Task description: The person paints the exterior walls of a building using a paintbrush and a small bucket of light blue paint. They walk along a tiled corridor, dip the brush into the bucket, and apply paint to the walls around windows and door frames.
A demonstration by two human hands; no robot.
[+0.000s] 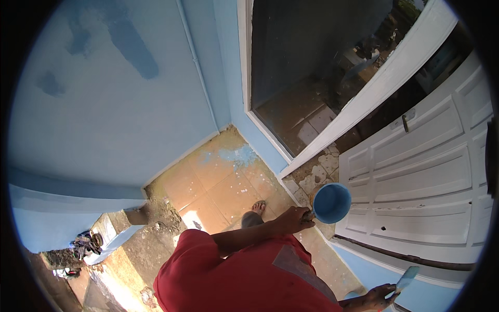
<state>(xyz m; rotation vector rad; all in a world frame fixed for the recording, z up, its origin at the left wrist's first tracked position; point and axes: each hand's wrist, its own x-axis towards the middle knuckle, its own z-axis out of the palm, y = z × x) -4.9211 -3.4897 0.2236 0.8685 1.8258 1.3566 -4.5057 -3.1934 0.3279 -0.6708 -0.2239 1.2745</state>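
My left hand (295, 219) is closed round the handle of a round paint pot (331, 204), held out over the floor tiles near the doorway. The inside of the pot is blue, and its outer side looks brownish and stained. At the lower right, my right hand (380, 298) grips a flat paintbrush (407, 279) whose wide end is coated pale blue. That end points up and away from me, next to the low blue wall strip under the door. Brush and pot are well apart.
A white panelled door (416, 182) stands at the right, beside a dark glass pane (322, 67) in a white frame. The light blue wall (104, 114) has darker patches and a thin pipe (196, 62). Paint spatters the tiled floor (208, 182). A cluttered pile (86, 244) lies on a ledge.
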